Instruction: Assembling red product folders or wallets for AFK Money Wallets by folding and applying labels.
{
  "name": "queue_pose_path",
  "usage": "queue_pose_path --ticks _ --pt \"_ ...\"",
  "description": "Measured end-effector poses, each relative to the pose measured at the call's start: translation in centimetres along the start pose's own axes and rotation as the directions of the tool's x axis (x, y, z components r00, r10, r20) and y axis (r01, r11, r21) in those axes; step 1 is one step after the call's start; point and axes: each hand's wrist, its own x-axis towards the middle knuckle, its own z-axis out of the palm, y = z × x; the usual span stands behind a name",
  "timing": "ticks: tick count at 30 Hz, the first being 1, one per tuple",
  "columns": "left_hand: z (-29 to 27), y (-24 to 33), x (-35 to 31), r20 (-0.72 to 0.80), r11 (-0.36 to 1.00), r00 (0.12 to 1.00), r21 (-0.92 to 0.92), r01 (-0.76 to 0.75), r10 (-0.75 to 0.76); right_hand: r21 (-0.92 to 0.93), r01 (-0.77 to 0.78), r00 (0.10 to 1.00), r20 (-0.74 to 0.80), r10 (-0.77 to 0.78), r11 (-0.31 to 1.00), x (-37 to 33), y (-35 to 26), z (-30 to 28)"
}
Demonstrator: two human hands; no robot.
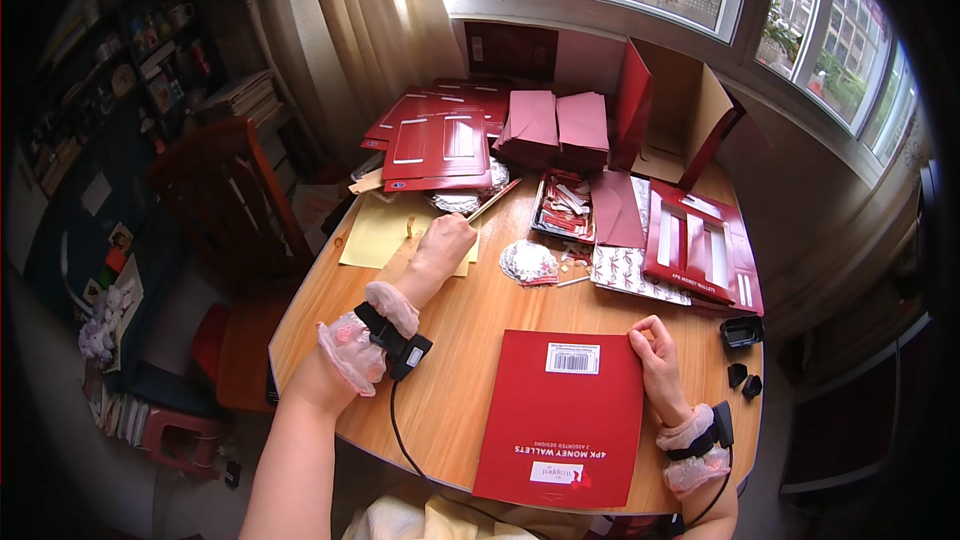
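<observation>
A flat red printed cardboard packet [560, 410] lies on the table in front of me, its print upside down to me and a white barcode label near its far edge. My right hand [657, 360] pinches its far right corner between thumb and fingers. Further off to the left, my left hand [440, 252] is closed in a fist. A thin tan stick [495, 200] points out of it toward the far right; its other end is hidden by the fingers. Under that forearm lies a yellow sheet [380, 232].
Red window-cut card sleeves [440, 145] and pink envelope stacks [555, 125] stand at the back. An open carton [675, 105] sits behind a tray of small pieces [565, 202]. Round white labels [528, 263] lie mid-table; more sleeves [700, 250] and a black case [742, 331] are right.
</observation>
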Motion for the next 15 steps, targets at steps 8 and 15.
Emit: queue_pose_path --ticks 8,15 --pt "-0.5 -3.2 -0.7 -0.008 0.941 0.991 -0.313 0.128 -0.137 -0.012 0.003 1.0 -0.005 -0.003 1.0 0.6 -0.2 0.2" --pt "0.7 -3.9 -0.7 -0.063 0.814 0.972 -0.56 0.154 -0.227 -0.018 -0.004 1.0 -0.029 0.004 1.0 0.5 0.0 -0.2"
